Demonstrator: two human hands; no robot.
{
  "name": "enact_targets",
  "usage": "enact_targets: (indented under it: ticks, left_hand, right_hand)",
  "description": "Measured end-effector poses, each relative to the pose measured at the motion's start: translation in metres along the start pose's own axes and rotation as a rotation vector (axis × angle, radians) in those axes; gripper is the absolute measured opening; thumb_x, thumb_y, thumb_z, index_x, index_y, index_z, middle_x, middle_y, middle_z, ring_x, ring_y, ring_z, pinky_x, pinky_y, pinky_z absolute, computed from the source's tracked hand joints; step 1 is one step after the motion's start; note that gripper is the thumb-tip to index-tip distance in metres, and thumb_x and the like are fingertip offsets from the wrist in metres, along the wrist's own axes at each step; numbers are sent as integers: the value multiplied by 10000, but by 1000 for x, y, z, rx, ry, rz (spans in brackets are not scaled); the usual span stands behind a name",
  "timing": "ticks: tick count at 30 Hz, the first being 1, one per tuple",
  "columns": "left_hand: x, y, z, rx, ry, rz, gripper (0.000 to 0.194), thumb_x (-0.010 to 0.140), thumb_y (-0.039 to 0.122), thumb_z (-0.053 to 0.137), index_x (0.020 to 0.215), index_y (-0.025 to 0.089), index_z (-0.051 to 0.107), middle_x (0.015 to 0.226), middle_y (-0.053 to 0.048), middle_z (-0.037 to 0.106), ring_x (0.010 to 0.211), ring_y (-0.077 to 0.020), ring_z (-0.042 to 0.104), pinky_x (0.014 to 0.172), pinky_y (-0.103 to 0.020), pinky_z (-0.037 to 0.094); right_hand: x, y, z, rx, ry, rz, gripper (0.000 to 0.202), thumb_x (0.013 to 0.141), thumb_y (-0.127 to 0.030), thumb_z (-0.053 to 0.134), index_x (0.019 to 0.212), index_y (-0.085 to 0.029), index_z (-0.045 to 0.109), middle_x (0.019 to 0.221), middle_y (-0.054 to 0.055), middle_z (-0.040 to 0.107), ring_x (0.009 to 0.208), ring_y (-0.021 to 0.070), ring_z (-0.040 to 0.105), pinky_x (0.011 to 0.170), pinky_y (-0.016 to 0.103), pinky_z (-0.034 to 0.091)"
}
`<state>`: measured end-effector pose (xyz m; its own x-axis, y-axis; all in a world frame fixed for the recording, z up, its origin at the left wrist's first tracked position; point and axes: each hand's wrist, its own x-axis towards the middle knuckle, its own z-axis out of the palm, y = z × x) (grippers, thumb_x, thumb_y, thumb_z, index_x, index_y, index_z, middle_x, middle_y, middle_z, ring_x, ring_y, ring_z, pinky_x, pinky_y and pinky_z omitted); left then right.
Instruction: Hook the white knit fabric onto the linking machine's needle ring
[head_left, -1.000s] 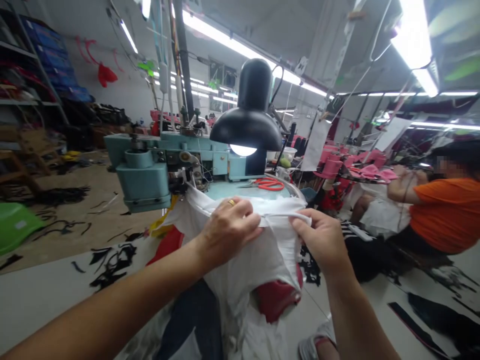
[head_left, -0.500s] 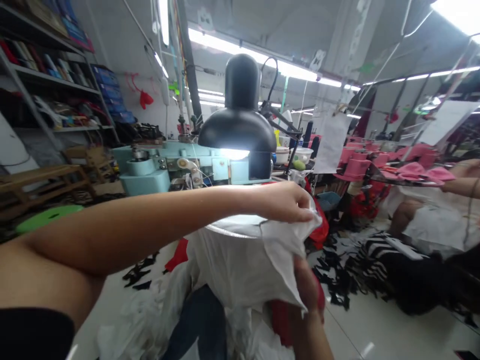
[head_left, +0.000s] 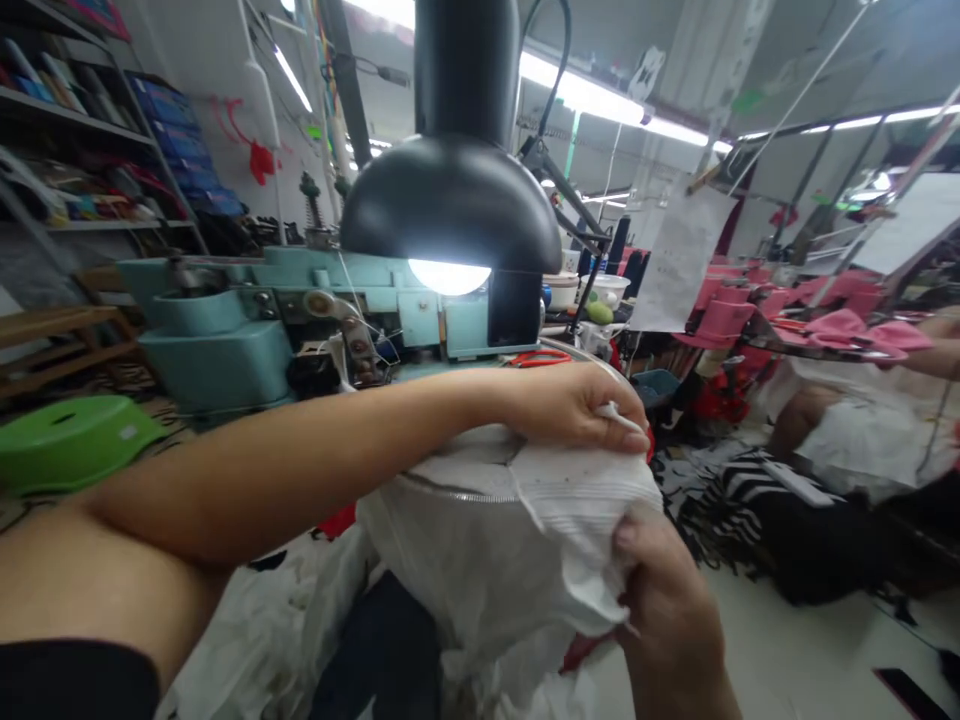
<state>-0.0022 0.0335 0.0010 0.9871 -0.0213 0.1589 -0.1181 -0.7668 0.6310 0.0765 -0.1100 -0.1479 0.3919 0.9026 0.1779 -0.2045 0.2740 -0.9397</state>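
Observation:
My left hand (head_left: 581, 405) reaches across from the left, its fingers closed on the upper right part of a white knit fabric piece (head_left: 510, 560). A fold of the cloth pokes out between its thumb and fingers. Lower right, my right hand (head_left: 667, 580) pinches the fabric's right edge, thumb on top. Ribbed lines run over the cloth between the two hands. The fabric drapes over a round plate with a toothed metal rim (head_left: 465, 495). A black lamp (head_left: 450, 205) shines right above. Behind it stands a pale teal machine (head_left: 217, 355).
Red-handled scissors (head_left: 541, 357) lie on the machine table behind my left wrist. A green stool (head_left: 75, 440) stands at left. Pink machines (head_left: 712, 310) and another person's arm (head_left: 941, 350) are at right. Black scraps and a striped black cloth (head_left: 765, 515) cover the floor there.
My view has come closer to the lamp. My right hand has risen from below the cloth to its right edge, and the ribbed part is now spread between both hands.

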Motion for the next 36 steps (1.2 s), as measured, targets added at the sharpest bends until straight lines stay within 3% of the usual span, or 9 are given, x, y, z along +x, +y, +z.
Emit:
enact_targets:
  ticks: [3,5,12,19,22,26,30,36]
  left_hand:
    - [-2,0,-2,20,20,-10,144,866,283,678,847,149,726,800,-3,704,792,-115,638,755,-217,467]
    - [-3,1,-3,28,46,-15,189,824,332,726,839,144,730,764,6,696,761,-109,625,723,-214,461]
    - [-6,9,0,-45,77,-28,252,774,392,767,820,145,748,736,13,694,695,-101,601,657,-216,446]
    - [-2,3,3,33,134,-70,241,714,376,813,769,147,760,690,32,662,645,-86,557,638,-217,411]
    - [-1,2,4,18,114,-96,275,732,415,794,805,152,766,687,33,657,642,-89,552,623,-221,403]
    - [-1,1,2,12,100,-90,288,728,429,794,814,155,765,672,35,650,640,-90,554,630,-220,407]
    - [-2,2,1,-52,114,-100,269,707,396,814,786,145,758,653,37,645,612,-80,536,614,-213,410]
    - [-1,2,3,-76,137,-106,273,678,384,837,779,142,761,673,29,662,624,-83,543,618,-212,413]
  right_hand:
    - [-1,-11,13,48,16,122,386,628,-437,844,911,-201,726,877,79,770,743,250,723,631,316,590]
    - [-4,-15,20,-32,7,121,370,601,-395,887,877,-198,739,819,65,764,742,230,713,660,300,584]
    - [-8,-17,23,-92,-86,64,228,689,-389,825,789,-196,757,703,43,734,614,190,663,545,275,555]
    - [2,-9,15,-129,11,47,232,711,-379,798,833,-184,765,781,62,761,768,238,709,698,316,583]
    - [0,-6,13,10,7,71,232,720,-379,772,844,-184,747,827,75,763,863,265,714,771,343,582]
    - [-4,-12,24,137,-52,77,264,672,-366,809,868,-207,734,971,75,765,918,250,715,855,354,576]
    - [-4,-19,36,71,-74,30,217,701,-331,817,881,-222,765,877,55,773,797,201,720,800,320,593]
    - [-1,-20,32,-23,-121,-44,206,758,-327,783,918,-197,777,882,49,783,792,205,722,759,323,608]
